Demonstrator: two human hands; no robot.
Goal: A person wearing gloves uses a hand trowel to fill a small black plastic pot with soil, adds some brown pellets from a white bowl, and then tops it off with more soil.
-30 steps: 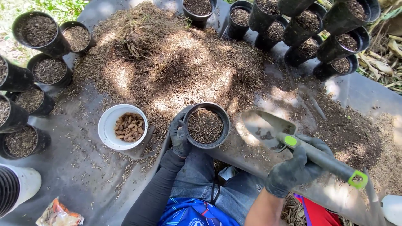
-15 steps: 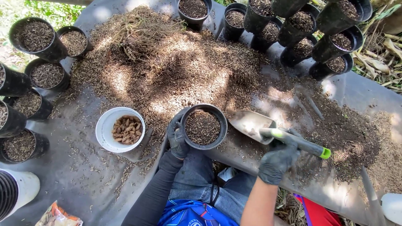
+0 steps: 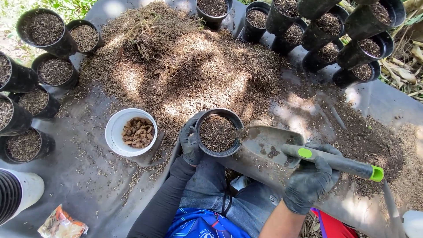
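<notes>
Outdoors, dark ground sheet (image 3: 88, 185) (husk-strewn); left hand (image 3: 190, 140) grips pot (image 3: 219, 132), right hand (image 3: 310, 178) grips trowel (image 3: 282, 143)

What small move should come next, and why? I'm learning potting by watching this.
Probably dip the trowel into the pile for another scoop. Its blade, held in the right hand, looks nearly empty beside the pot, which the left hand steadies. The pot's mix seems to sit just below the rim, so one more scoop may top it.
</notes>
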